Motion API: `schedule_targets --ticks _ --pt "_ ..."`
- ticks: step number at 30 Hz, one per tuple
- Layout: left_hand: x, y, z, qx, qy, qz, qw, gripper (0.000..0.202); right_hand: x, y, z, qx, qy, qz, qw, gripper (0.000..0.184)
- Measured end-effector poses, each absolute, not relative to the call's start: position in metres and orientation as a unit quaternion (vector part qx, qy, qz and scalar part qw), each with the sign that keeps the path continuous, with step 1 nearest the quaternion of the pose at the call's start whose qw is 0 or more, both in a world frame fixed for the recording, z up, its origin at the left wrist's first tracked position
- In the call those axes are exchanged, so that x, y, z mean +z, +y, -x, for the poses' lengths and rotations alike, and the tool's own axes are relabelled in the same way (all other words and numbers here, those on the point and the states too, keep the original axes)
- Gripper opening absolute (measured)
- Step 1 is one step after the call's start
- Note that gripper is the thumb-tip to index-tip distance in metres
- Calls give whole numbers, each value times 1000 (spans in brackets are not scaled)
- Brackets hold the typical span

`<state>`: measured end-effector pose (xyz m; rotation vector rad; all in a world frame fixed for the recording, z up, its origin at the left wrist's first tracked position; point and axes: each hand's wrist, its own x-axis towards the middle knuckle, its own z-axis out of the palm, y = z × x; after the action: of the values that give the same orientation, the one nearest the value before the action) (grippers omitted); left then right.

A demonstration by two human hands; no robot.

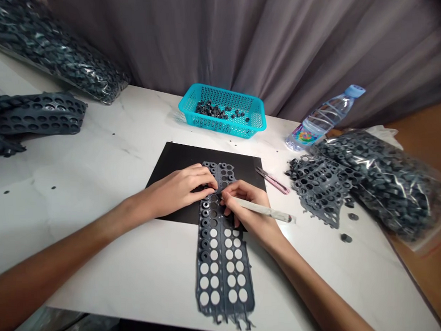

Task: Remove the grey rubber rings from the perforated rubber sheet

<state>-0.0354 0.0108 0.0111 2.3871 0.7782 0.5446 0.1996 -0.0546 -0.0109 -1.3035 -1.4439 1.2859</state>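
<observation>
A long black rubber sheet (223, 276) with rows of round holes lies lengthwise before me, its far part on a black mat (173, 160). Small black rubber rings (205, 243) sit in the left row and at the far end; many near holes show white table through them. My left hand (187, 183) is closed, thumb and forefinger pinched together at the sheet's left side; any small part between the fingertips is hidden. In my right hand (249, 208) is a pen-like tool (265, 210) with a pale wrapped handle, its tip hidden near the left fingertips.
Behind the mat stands a turquoise basket (222, 129) holding loose black parts. Pink-handled snips (275, 181), another holed sheet (320, 186), a plastic bottle (323, 118) and a filled bag (394, 183) are to the right. Farther left lie another bag (57, 50) and more sheets (41, 114).
</observation>
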Motion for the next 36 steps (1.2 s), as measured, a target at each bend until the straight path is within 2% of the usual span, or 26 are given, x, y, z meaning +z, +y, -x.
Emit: schedule_targets --ticks 16,29,31,33,35,36 --pt "7 11 36 209 296 -884 295 20 -20 -52 -199 497 -574 516 398 27" --pt "2 3 29 177 281 -924 190 27 -13 -54 -197 438 -629 519 379 17" --pt "-2 6 28 243 297 -893 236 24 -14 -56 -197 404 -654 523 369 18" --pt "-4 17 32 399 362 -788 298 17 -15 -57 -195 375 -668 535 356 19" --pt "-2 33 41 592 418 -612 317 14 -15 -58 -194 380 -659 543 354 18" --pt "-1 39 44 634 406 -565 337 13 -15 -58 -194 395 -647 544 360 17"
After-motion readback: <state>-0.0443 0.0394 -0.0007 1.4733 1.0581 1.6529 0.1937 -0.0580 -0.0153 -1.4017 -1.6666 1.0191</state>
